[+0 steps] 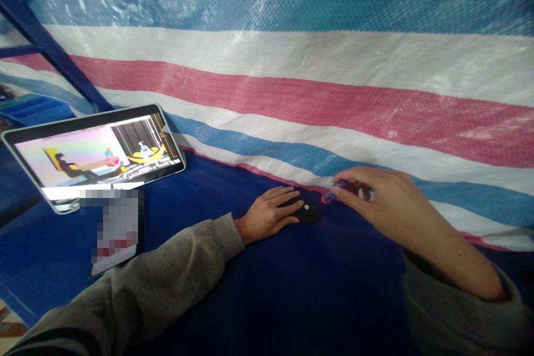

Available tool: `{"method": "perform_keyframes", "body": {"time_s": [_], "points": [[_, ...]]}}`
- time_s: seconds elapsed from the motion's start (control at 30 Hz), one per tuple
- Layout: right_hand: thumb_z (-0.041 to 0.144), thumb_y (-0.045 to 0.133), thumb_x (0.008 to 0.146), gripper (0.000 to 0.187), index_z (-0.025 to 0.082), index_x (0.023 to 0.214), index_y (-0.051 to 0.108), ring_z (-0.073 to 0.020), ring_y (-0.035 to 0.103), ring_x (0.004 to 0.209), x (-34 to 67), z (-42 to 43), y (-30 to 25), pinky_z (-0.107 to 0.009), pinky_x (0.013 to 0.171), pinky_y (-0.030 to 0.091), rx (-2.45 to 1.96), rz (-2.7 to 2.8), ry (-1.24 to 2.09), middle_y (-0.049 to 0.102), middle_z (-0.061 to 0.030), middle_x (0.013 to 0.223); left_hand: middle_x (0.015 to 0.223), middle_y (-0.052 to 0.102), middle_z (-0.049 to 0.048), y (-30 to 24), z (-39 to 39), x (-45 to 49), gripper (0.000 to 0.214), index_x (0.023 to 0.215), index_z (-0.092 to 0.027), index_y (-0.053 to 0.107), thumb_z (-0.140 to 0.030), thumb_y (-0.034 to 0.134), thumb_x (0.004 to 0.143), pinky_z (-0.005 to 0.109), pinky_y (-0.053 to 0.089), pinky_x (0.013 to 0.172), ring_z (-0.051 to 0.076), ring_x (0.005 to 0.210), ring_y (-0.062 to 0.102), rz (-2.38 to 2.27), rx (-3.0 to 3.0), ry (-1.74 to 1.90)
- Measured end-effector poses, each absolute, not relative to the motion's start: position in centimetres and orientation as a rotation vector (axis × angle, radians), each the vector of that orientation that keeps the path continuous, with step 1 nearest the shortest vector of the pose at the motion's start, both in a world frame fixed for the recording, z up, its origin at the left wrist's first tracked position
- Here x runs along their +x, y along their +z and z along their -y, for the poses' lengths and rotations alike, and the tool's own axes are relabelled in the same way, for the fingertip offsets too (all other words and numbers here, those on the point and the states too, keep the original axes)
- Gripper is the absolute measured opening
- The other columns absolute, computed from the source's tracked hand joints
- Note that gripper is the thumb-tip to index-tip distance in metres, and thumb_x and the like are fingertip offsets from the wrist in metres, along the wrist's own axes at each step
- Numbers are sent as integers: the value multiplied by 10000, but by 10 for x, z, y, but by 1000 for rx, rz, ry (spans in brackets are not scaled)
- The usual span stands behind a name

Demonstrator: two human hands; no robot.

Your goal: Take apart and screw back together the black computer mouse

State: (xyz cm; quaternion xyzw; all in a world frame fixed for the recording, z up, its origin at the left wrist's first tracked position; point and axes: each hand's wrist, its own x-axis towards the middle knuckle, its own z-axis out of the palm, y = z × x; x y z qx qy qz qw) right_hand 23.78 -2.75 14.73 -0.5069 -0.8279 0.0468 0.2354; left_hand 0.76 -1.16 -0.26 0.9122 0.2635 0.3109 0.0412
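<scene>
My left hand [269, 212] lies on the dark blue surface [292, 300], fingers stretched over the near side of a small black oval object [307, 211] with a pale dot on top. My right hand [384, 206] hovers just right of it, fingers pinched on a small clear tube with a red tip [331, 194]. The tube's red end points down toward the black object. Both arms wear grey sleeves.
A tablet [94, 153] showing a cartoon leans at the left. In front of it lies a phone-like object [114, 233], its face blurred out. A striped blue, white and red tarp [292, 67] forms the wall behind. A blue metal bar [50, 47] slants at the far left.
</scene>
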Motion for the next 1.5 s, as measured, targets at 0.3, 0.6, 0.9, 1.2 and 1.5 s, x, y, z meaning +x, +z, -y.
{"method": "perform_keyframes", "body": {"time_s": [0.3, 0.6, 0.9, 1.2, 1.5], "points": [[292, 566, 805, 140, 220, 769, 680, -152, 582, 592, 235, 29, 149, -273, 576, 396, -1451, 2364, 163, 680, -12, 682, 1343, 585, 111, -4, 11, 7, 390, 1273, -185, 590, -413, 497, 971, 444, 445, 1083, 240, 1290, 523, -780, 2806, 965], [206, 515, 776, 84, 219, 777, 598, -155, 589, 602, 228, 32, 144, -273, 597, 374, -1570, 2432, 107, 648, 5, 668, 1421, 508, 115, -2, 13, 6, 430, 1366, -190, 501, -338, 513, 963, 497, 384, 1125, 264, 1379, 411, -749, 2819, 885], [273, 458, 893, 231, 231, 1026, 641, -216, 664, 651, 225, 31, 139, -297, 619, 381, -1719, 2482, -11, 694, -23, 675, 1450, 475, 112, -5, 13, 5, 446, 1388, -193, 473, -288, 520, 955, 497, 348, 1151, 255, 1407, 366, -741, 2815, 857], [389, 336, 982, 379, 185, 1011, 654, -233, 684, 740, 220, 31, 135, -309, 636, 401, -1820, 2556, -112, 726, -91, 803, 1422, 500, 114, -5, 13, 5, 426, 1367, -194, 497, -283, 526, 952, 493, 372, 1137, 258, 1379, 405, -742, 2800, 878], [222, 431, 909, 259, 185, 1037, 654, -228, 680, 903, 217, 32, 133, -310, 755, 437, -1669, 2515, 29, 727, -80, 977, 1339, 547, 126, -6, 12, 5, 436, 1357, -211, 507, -306, 558, 935, 507, 454, 1060, 274, 1258, 517, -776, 2772, 903]]}}
